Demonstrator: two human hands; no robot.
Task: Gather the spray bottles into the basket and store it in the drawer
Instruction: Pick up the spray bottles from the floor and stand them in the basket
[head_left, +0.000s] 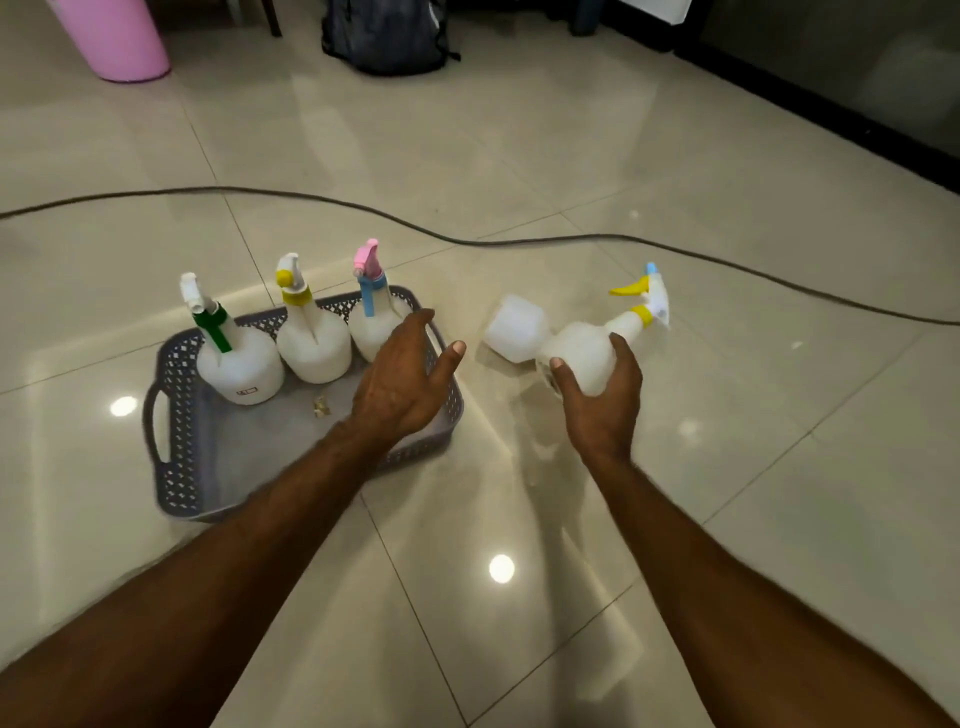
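**Gathering the last bottle toward the basket**

Curled around a tilted spray bottle (584, 353), right hand (602, 400) fingers are wrapped for carrying; left hand (402, 376) fingers are spread loosely above the basket (179, 415), where three bottles are stood along the far side.

Glossy cream tile floor (571, 156) under me, ceiling lights glaring off it. Dark cable (311, 196) snakes across the tiles. Pink bin (117, 39) far left, black backpack (387, 34) beyond, dark wall base (831, 119) at right.
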